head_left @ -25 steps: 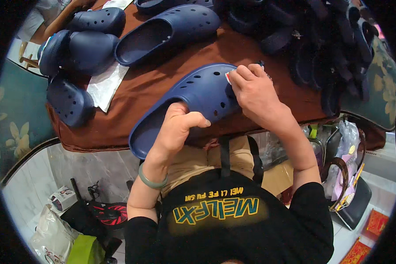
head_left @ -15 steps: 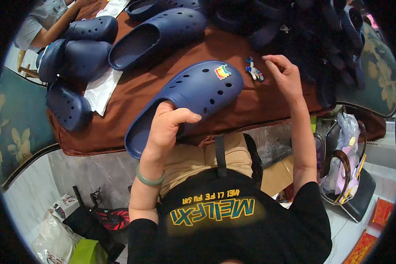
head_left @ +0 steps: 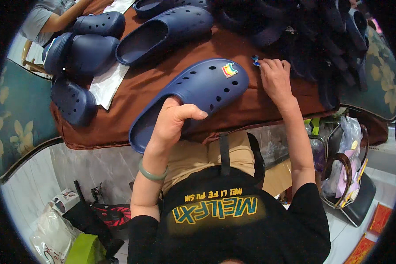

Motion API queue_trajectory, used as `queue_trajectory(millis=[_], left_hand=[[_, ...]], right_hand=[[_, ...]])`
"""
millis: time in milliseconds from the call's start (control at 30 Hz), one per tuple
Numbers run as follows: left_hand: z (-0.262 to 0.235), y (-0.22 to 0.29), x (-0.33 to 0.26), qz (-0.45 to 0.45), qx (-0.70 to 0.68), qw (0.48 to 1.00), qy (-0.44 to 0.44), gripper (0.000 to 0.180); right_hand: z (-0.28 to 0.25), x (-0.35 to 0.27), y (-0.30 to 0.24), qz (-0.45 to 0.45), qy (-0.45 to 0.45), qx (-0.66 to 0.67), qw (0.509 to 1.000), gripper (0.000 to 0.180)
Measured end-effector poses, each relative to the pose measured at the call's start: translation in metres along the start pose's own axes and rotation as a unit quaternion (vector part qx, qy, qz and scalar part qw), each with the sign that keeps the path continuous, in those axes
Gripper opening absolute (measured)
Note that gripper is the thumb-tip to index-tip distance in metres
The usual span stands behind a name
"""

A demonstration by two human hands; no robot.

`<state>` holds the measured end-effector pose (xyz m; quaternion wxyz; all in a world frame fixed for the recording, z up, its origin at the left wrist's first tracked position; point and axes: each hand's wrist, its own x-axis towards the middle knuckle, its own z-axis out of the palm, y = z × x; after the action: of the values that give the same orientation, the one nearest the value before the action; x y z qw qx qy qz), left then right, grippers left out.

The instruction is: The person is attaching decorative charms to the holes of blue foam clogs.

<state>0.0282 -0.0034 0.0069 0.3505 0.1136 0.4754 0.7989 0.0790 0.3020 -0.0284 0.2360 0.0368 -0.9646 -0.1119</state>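
A navy clog (head_left: 193,86) with round holes is held up over the near side of the table, toe pointing to the upper right. My left hand (head_left: 176,116) grips it by the opening, fingers hidden inside and thumb lying outside. A small rainbow-coloured shoe charm (head_left: 229,70) sits on the clog's toe. To the right of the toe, my right hand (head_left: 275,79) rests on the cloth, fingers bent and drawn together over a few small loose charms. Only a bit of blue charm (head_left: 255,60) shows at the fingertips; the hand covers the others.
A brown cloth (head_left: 163,72) covers the table. More navy clogs (head_left: 167,35) lie at the far side and left, some on white paper (head_left: 110,86). Dark clogs (head_left: 303,39) are heaped at the far right. Another person's arm (head_left: 64,20) reaches in at upper left.
My right hand has moved left and down onto the loose charms, which showed beside it before. My left hand keeps its grip on the clog. The whole view has shifted slightly.
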Motion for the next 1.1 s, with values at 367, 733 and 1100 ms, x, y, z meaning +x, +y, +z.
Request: queue_trajectory(millis=[367,733,1100], left_hand=[[-0.001,0.002,-0.001,0.003,0.002,1.000,0.005,0.052],[0.001,0.003,-0.008,-0.037,0.015,0.999,-0.034,0.049],[0.000,0.000,-0.007,-0.055,-0.023,0.997,-0.048,0.043]], right_hand=[[-0.060,-0.001,-0.095,-0.036,0.190,0.211,0.958,0.037],[-0.085,-0.014,-0.137,-0.007,0.068,0.165,0.984,0.041],[-0.073,-0.016,-0.142,-0.017,0.062,0.176,0.982,0.049]])
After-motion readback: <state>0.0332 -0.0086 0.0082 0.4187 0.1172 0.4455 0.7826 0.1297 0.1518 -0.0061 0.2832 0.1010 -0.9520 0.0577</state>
